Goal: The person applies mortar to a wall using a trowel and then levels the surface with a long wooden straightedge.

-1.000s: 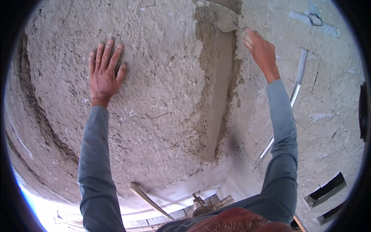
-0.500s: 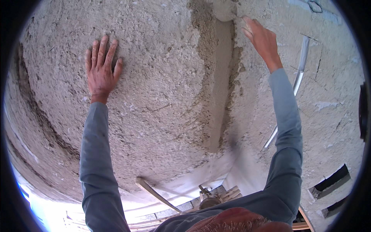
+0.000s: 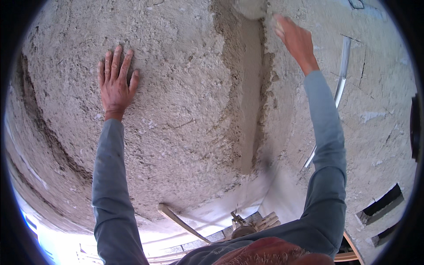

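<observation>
My left hand (image 3: 118, 82) lies spread on the rough grey plaster wall (image 3: 176, 88). My right hand (image 3: 293, 39) is high at right of centre, fingers closed round the handle of a trowel (image 3: 250, 8), whose blade is blurred and partly out of view at the top edge. The blade is at the top of a darker vertical band of smoother, damp-looking mortar (image 3: 248, 97) that runs down the wall beside a ragged edge. A pale metal strip (image 3: 343, 70) runs down the wall right of my right hand, partly hidden by my arm.
A wooden stick (image 3: 183, 223) slants near the bottom centre, with timber pieces (image 3: 267, 221) beside it. Dark rectangular openings (image 3: 382, 201) sit in the wall at lower right. A long groove (image 3: 46, 128) runs down the left, and bright light comes in at lower left.
My right hand and the trowel have moved upward along the mortar band. My left hand stays spread on the wall, slightly shifted in the picture.
</observation>
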{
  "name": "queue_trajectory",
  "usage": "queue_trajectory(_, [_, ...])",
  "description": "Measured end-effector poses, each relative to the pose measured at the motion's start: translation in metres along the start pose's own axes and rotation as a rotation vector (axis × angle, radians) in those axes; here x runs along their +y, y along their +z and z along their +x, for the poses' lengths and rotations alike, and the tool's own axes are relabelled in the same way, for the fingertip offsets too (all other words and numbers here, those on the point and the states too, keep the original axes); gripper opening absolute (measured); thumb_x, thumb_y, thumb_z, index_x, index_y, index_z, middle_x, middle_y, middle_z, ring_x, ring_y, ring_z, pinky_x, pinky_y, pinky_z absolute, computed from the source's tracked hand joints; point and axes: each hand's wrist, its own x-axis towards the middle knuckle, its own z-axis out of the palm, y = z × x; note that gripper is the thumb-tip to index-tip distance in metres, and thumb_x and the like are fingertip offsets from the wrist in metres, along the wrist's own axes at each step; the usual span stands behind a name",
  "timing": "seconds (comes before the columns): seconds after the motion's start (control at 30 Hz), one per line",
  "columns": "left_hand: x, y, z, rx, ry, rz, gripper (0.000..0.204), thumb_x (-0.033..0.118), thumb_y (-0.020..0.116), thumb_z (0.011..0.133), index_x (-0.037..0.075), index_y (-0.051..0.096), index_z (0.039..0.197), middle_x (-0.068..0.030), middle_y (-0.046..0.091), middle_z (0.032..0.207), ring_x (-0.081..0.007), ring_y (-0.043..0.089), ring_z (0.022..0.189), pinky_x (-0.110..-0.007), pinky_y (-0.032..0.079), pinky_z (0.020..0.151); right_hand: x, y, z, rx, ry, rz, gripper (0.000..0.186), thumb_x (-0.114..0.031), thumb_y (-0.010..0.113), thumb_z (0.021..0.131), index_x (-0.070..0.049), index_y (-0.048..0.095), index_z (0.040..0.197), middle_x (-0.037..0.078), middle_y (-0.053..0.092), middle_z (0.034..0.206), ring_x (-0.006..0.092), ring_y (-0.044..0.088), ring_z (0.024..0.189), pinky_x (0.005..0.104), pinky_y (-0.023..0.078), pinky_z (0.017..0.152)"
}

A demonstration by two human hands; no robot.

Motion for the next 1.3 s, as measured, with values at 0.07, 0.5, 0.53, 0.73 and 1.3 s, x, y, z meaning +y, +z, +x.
queue_trajectory(0.07, [0.002,0.004,0.000,0.023,0.016,-0.027,0.055,0.044,0.051,0.104,0.033,0.042,0.157,0.0016,0.033,0.167,-0.0261,0.026,0.156,-0.047,0.016,0.129,0.004,0.008,-0.018,0.074,-0.016,0.013,0.042,-0.027,0.069,0.097,-0.021,0.055,0.136,0.010,0.071,0.109,0.0356,0.070,0.084,0.0453,0.056,0.067])
queue_trajectory(0.5, [-0.005,0.012,-0.001,0.090,0.073,-0.067,0.054,0.051,0.045,0.105,0.035,0.043,0.156,0.0009,0.036,0.166,-0.0284,0.028,0.155,-0.049,0.016,0.128,-0.028,0.013,-0.161,-0.131,0.044,-0.001,0.041,-0.034,0.069,0.097,-0.023,0.059,0.135,0.006,0.073,0.118,0.0306,0.073,0.082,0.0404,0.058,0.067])
queue_trajectory(0.53, [-0.003,0.013,-0.001,0.069,0.088,-0.071,0.054,0.051,0.045,0.105,0.035,0.043,0.156,0.0009,0.036,0.166,-0.0284,0.028,0.155,-0.049,0.016,0.128,-0.029,0.014,-0.161,-0.150,0.056,0.012,0.041,-0.034,0.069,0.097,-0.023,0.059,0.135,0.006,0.073,0.118,0.0306,0.073,0.082,0.0404,0.058,0.067])
queue_trajectory(0.73, [-0.002,0.022,-0.004,0.128,0.103,-0.100,0.055,0.057,0.039,0.106,0.037,0.040,0.157,0.0008,0.036,0.166,-0.0281,0.027,0.155,-0.048,0.015,0.128,-0.049,-0.007,-0.135,-0.273,0.185,0.191,0.036,-0.023,0.070,0.092,-0.003,0.062,0.121,0.018,0.071,0.109,0.0409,0.069,0.095,0.0516,0.054,0.080])
queue_trajectory(1.3, [0.001,0.025,-0.004,0.114,0.098,-0.144,0.063,0.065,0.039,0.103,0.035,0.040,0.158,-0.0026,0.034,0.167,-0.0269,0.024,0.156,-0.049,0.011,0.128,-0.047,0.000,-0.204,-0.405,0.263,0.340,0.044,-0.029,0.067,0.097,-0.010,0.058,0.136,0.016,0.072,0.111,0.0323,0.072,0.095,0.0440,0.058,0.081])
